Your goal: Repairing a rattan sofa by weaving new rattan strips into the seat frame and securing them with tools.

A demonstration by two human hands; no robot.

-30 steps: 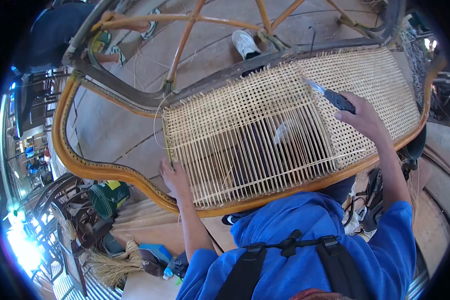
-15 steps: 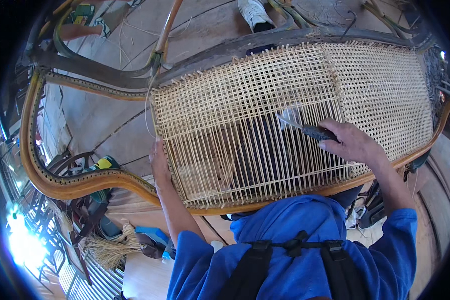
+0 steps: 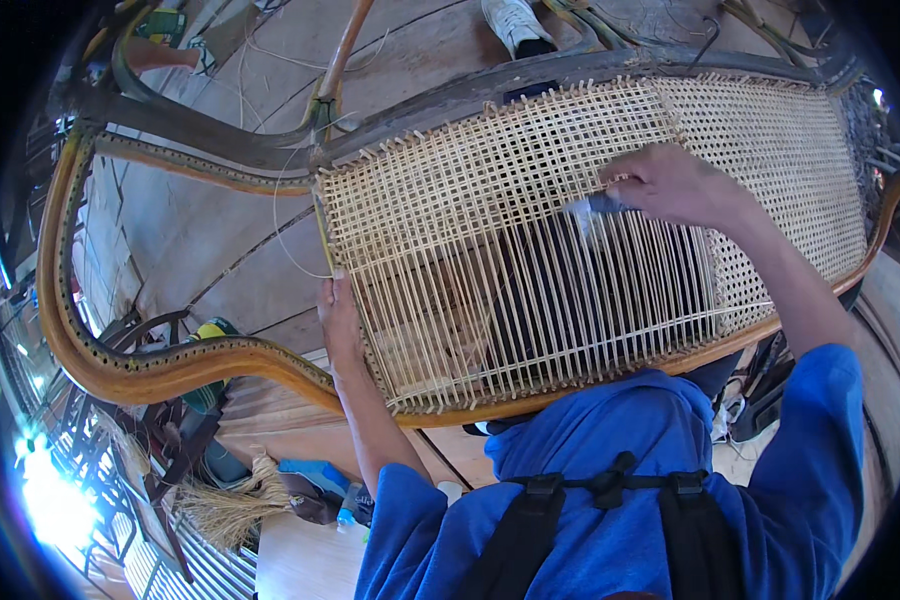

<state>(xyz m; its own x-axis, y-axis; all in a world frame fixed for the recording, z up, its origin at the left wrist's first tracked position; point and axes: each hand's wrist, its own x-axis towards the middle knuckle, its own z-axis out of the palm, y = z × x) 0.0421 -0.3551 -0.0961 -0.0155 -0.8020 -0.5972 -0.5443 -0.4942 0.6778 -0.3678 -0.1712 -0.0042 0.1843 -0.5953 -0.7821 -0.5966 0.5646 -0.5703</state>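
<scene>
I am mid-weave on a cane seat panel [image 3: 530, 270] in its curved wooden frame [image 3: 170, 365]: right hand [image 3: 675, 185] clenched on a small tool [image 3: 592, 206] at the strands, left hand [image 3: 338, 322] gripping the panel's left edge; next calls for working between strands

Worn on the head, left of a side-by-side pair, looking steeply down over the blue shirt [image 3: 610, 500]. Close to the cane panel [image 3: 530, 260], filling centre to 2 o'clock. Fisheye, so the frame [image 3: 170, 365] bows along the rim from 9 to 7 o'clock. Floor [image 3: 200, 230] at 10 o'clock. Possibly tilted slightly forward; only one view, nothing shared.
</scene>
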